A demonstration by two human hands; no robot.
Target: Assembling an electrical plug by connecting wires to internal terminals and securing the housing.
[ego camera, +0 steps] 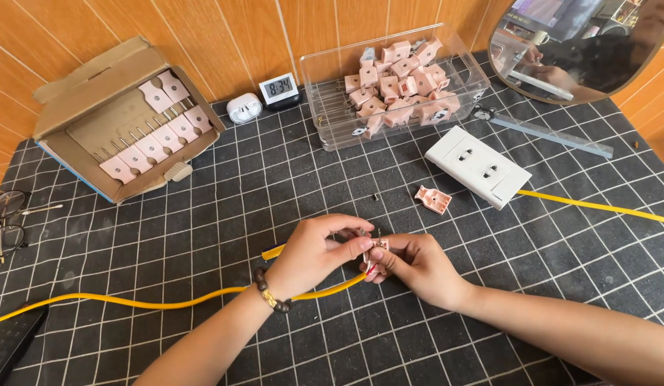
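The left hand and the right hand meet just below the middle of the gridded black worktop. Between their fingertips sits a small pink plug half, prongs pointing up. Both grips are closed on it: the right pinches the pink body from 3 o'clock, while the left steadies it and the cable end from 9 o'clock. This seems a way of keeping the tiny part fixed while the wires are fed in. The yellow cable runs from the hands toward 8 o'clock and off the worktop's edge, lying slack so nothing pulls on the joint.

At 1 o'clock of the hands, well apart, lies a loose pink plug cover, inner face up. Beyond it lies a white double socket block, whose own yellow lead goes out toward 3 o'clock.

A clear plastic bin at 12 o'clock holds a loose heap of pink plugs piled at its right end; its left end is nearly bare. An open cardboard box at 10 o'clock holds a neat diagonal row of the same pink plugs, prongs tucked inward. Between the two containers stand a small digital clock and a white earbud case.
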